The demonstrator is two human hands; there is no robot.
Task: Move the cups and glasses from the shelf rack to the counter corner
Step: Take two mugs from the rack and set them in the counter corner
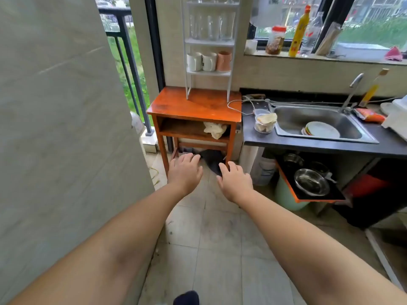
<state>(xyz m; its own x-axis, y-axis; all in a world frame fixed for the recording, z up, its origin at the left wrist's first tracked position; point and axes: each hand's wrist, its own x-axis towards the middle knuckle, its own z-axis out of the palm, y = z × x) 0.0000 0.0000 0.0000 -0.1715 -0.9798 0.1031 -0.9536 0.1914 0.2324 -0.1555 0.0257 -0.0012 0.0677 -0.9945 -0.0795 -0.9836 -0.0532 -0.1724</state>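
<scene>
Left hand [184, 170]: frame centre, fingers spread, holding nothing.
Right hand [235, 180]: beside it, fingers apart, nothing held.
Shelf rack [209, 42]: upper centre, on orange table [198, 106].
Glasses [212, 26]: middle tier.
Cups [209, 61]: bottom tier.
Counter [308, 142]: right, touching the table's edge.

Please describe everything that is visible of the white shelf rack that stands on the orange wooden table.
The white shelf rack is narrow and upright, with thin legs standing on the orange wooden table against the wall. It looks like painted metal or plastic. The lowest shelf holds two white mugs and a pink mug. The shelf above holds a row of tall clear glasses. More glassware stands on a higher shelf, cut off by the frame's top. Neither hand touches it.
</scene>
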